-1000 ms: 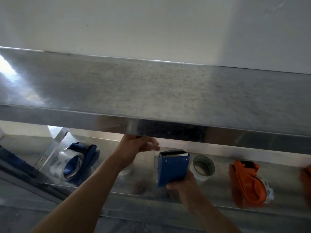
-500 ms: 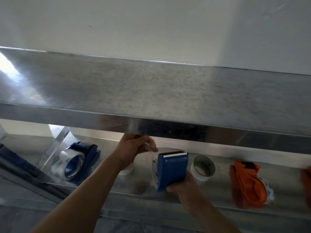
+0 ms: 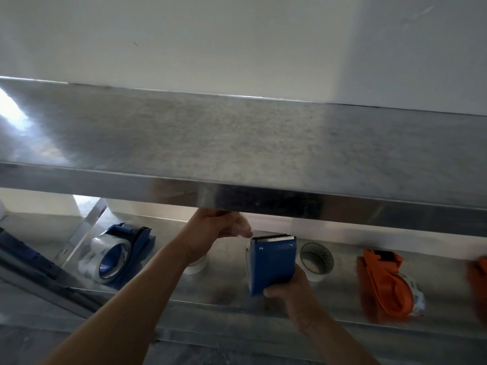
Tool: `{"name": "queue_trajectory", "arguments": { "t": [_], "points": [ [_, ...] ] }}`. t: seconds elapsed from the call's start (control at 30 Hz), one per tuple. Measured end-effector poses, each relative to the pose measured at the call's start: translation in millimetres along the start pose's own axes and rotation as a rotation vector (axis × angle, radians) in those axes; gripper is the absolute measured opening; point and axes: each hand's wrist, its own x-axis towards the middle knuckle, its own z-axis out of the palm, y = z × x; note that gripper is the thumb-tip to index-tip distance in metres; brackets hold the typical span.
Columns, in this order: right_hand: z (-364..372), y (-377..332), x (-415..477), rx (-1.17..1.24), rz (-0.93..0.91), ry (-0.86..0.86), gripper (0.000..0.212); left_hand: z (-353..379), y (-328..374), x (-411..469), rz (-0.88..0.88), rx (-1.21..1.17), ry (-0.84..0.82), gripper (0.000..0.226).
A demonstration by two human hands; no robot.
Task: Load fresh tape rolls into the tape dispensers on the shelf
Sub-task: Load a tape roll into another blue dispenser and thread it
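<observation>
My right hand grips the lower end of a blue tape dispenser and holds it upright over the lower shelf, with the serrated blade on top. A sliver of a roll shows at the dispenser's left edge. My left hand reaches in under the upper shelf. Its fingertips pinch a pale glossy strip that looks like the tape end, just left of the blade. A white tape roll lies right of the dispenser. Another white roll is partly hidden behind my left wrist.
A blue dispenser loaded with clear tape lies at the left of the lower shelf. An orange dispenser lies at the right, and another orange object is cut off by the frame edge. The upper steel shelf overhangs closely.
The blue dispenser has tilted slightly in my right hand. My left fingertips have come down closer to its blade. Nothing on the shelf has moved.
</observation>
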Motion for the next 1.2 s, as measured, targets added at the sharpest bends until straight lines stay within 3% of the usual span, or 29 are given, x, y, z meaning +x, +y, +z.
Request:
{"name": "queue_trajectory", "arguments": {
  "t": [0.27, 0.53, 1.2],
  "points": [
    [-3.0, 0.1, 1.8, -0.157, -0.031, -0.056, 0.055, 5.5, -3.3, 1.4, 0.023, -0.059, 0.015, 0.029],
    [3.6, -0.4, 2.6, -0.299, -0.083, -0.073, 0.061, 8.7, 7.4, 7.5, -0.085, 0.087, 0.044, 0.018],
    [6.2, -3.9, -5.6, -0.182, -0.010, -0.142, 0.066, 21.8, 12.0, 21.4, -0.204, 0.245, 0.136, 0.016]
  ]
}}
